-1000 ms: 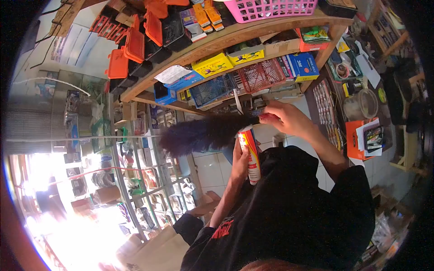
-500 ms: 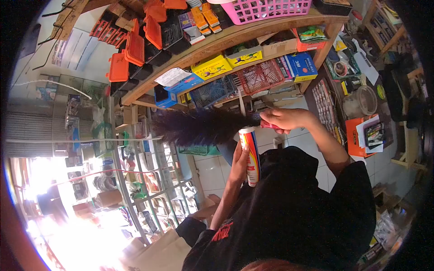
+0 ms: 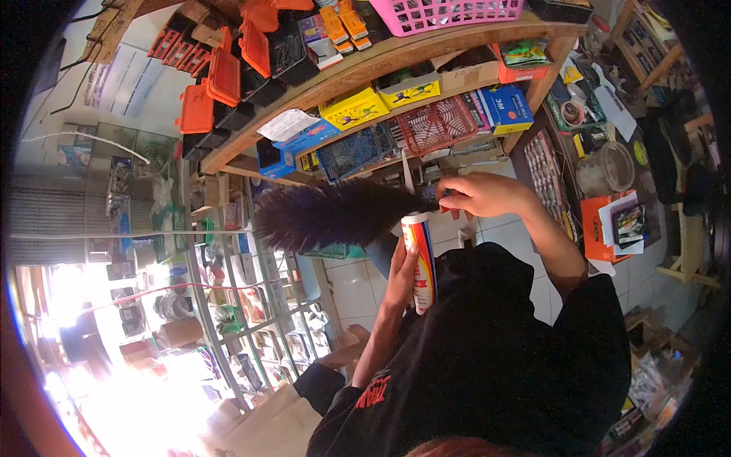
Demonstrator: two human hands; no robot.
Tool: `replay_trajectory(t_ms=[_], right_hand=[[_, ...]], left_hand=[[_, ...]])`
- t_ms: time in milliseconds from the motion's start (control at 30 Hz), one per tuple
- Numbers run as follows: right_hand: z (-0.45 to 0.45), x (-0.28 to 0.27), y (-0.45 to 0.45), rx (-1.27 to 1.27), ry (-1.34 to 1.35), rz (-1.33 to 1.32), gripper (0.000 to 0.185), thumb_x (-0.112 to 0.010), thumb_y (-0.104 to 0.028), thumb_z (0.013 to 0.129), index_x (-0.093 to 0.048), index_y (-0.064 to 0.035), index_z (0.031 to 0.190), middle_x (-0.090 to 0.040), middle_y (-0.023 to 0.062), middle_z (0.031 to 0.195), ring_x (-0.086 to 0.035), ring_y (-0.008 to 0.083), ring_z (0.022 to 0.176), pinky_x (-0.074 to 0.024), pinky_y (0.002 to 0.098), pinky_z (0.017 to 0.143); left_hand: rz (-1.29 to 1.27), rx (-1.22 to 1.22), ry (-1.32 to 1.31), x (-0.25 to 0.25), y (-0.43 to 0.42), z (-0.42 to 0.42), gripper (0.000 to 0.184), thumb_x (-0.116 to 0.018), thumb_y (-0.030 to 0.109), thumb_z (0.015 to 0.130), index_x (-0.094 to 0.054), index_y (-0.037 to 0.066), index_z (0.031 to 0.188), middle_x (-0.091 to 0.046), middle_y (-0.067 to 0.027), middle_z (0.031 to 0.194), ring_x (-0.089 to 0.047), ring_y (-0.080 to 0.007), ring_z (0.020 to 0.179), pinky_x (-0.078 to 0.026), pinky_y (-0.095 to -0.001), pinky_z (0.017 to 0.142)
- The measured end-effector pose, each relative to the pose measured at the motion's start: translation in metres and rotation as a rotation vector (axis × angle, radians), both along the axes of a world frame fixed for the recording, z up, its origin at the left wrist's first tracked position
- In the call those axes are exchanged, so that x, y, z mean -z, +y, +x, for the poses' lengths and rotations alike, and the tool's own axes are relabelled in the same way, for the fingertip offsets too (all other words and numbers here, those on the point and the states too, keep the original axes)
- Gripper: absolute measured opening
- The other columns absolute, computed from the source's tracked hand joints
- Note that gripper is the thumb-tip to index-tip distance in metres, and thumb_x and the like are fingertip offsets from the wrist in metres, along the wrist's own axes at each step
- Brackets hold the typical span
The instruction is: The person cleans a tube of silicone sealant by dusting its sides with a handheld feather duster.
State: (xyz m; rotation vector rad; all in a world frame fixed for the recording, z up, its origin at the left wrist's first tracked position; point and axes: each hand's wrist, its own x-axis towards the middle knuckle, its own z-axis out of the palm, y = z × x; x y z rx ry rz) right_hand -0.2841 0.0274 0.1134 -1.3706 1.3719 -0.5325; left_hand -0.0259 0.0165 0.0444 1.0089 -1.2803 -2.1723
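Observation:
My left hand (image 3: 401,273) is wrapped round a white cartridge-like tube (image 3: 423,266) with red, yellow and blue bands, held almost upright in front of my black shirt. A dark feather duster (image 3: 335,213) lies across, just above the tube's white top, its feathers pointing left. At its right end, my right hand (image 3: 487,196) pinches the reddish handle between thumb and fingers. That hand hides most of the handle.
Ahead runs a wooden shelf (image 3: 411,42) bearing a pink basket (image 3: 449,17) and orange-lidded boxes (image 3: 196,110). Below are yellow boxes (image 3: 355,109) and a red tray (image 3: 438,126). A glass display case (image 3: 251,335) stands left. Tiled floor (image 3: 354,293) shows between.
My right hand has shifted its grip on the duster handle, its fingers now looser and more spread. The duster has turned slightly. The tube stays in my left hand.

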Motion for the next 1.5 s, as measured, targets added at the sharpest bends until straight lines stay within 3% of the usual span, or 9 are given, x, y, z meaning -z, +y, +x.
replay_trajectory(t_ms=[367, 567, 767, 867, 967, 1167, 1267, 1367, 1500], right_hand=[[0.007, -0.009, 0.009, 0.036, 0.164, -0.248, 0.031, -0.06, -0.034, 0.091, -0.061, -0.0033, 0.096, -0.068, 0.0147, 0.086, -0.066, 0.0298, 0.085, -0.0498, 0.0397, 0.075], [0.005, 0.01, 0.006, -0.016, 0.064, -0.507, 0.035, -0.061, -0.039, 0.089, -0.066, -0.0051, 0.097, -0.067, 0.0158, 0.082, -0.067, 0.0322, 0.081, -0.0504, 0.041, 0.073], [0.003, 0.011, 0.0, 0.015, -0.021, -0.067, 0.044, -0.049, -0.045, 0.096, -0.067, -0.0051, 0.093, -0.061, 0.0095, 0.067, -0.061, 0.0205, 0.062, -0.0477, 0.0352, 0.06], [-0.001, 0.022, 0.003, 0.041, -0.077, -0.099, 0.049, -0.044, -0.047, 0.098, -0.066, -0.0042, 0.091, -0.057, 0.0052, 0.063, -0.056, 0.0152, 0.056, -0.0446, 0.0318, 0.054], [-0.003, 0.025, 0.007, 0.125, -0.122, -0.109, 0.051, -0.042, -0.047, 0.099, -0.064, -0.0031, 0.087, -0.054, 0.004, 0.06, -0.055, 0.0159, 0.053, -0.0442, 0.0325, 0.053], [0.003, 0.019, 0.01, 0.135, 0.038, -0.125, 0.049, -0.042, -0.046, 0.1, -0.062, -0.0028, 0.087, -0.054, 0.0037, 0.058, -0.054, 0.017, 0.052, -0.0439, 0.0345, 0.053], [0.006, 0.043, 0.007, 0.126, 0.004, -0.148, 0.048, -0.042, -0.045, 0.1, -0.062, -0.0026, 0.089, -0.053, 0.0042, 0.057, -0.055, 0.018, 0.052, -0.0442, 0.0352, 0.053], [-0.003, 0.04, 0.01, 0.159, 0.033, -0.047, 0.047, -0.042, -0.044, 0.1, -0.061, -0.0025, 0.088, -0.053, 0.0043, 0.058, -0.055, 0.0165, 0.052, -0.0442, 0.0349, 0.052], [-0.015, 0.056, 0.014, 0.234, -0.157, -0.055, 0.035, -0.046, -0.037, 0.1, -0.056, -0.0036, 0.093, -0.056, 0.0026, 0.064, -0.053, 0.0118, 0.054, -0.0426, 0.0307, 0.05]], left_hand=[[-0.124, 0.044, -0.021, 0.001, -0.008, 0.004, 0.046, -0.043, 0.037, 0.101, -0.041, 0.003, 0.133, -0.057, -0.0058, 0.11, -0.055, -0.0116, 0.097, -0.045, -0.0286, 0.085], [0.06, 0.028, 0.138, 0.002, -0.006, 0.001, 0.048, -0.041, 0.042, 0.101, -0.043, 0.005, 0.132, -0.061, -0.0086, 0.103, -0.058, -0.0133, 0.089, -0.048, -0.0276, 0.076], [0.114, -0.055, 0.154, 0.014, -0.007, 0.001, 0.048, -0.041, 0.042, 0.1, -0.048, 0.003, 0.128, -0.064, -0.011, 0.104, -0.06, -0.0129, 0.082, -0.051, -0.0278, 0.069], [0.125, -0.074, 0.168, 0.025, -0.005, 0.008, 0.051, -0.039, 0.044, 0.101, -0.052, 0.0, 0.123, -0.065, -0.0115, 0.101, -0.062, -0.0134, 0.082, -0.052, -0.0287, 0.07], [0.151, -0.24, 0.15, 0.018, -0.001, 0.001, 0.053, -0.034, 0.044, 0.102, -0.055, -0.002, 0.118, -0.065, -0.0117, 0.098, -0.063, -0.015, 0.083, -0.053, -0.0296, 0.07], [0.126, -0.122, 0.087, 0.012, -0.006, -0.001, 0.051, -0.029, 0.041, 0.104, -0.056, -0.001, 0.117, -0.066, -0.0125, 0.098, -0.064, -0.0177, 0.085, -0.052, -0.0299, 0.07], [0.149, -0.127, 0.09, 0.02, -0.008, -0.002, 0.056, -0.03, 0.049, 0.101, -0.052, 0.002, 0.12, -0.065, -0.0126, 0.098, -0.064, -0.02, 0.082, -0.053, -0.0315, 0.071], [0.268, -0.278, 0.183, 0.023, -0.005, 0.0, 0.056, -0.03, 0.051, 0.1, -0.055, 0.002, 0.113, -0.064, -0.0121, 0.095, -0.063, -0.0217, 0.079, -0.053, -0.0327, 0.07], [0.239, -0.287, 0.213, 0.03, -0.008, 0.008, 0.064, -0.018, 0.049, 0.099, -0.055, 0.0, 0.116, -0.063, -0.0105, 0.085, -0.06, -0.0196, 0.077, -0.048, -0.0325, 0.071]])
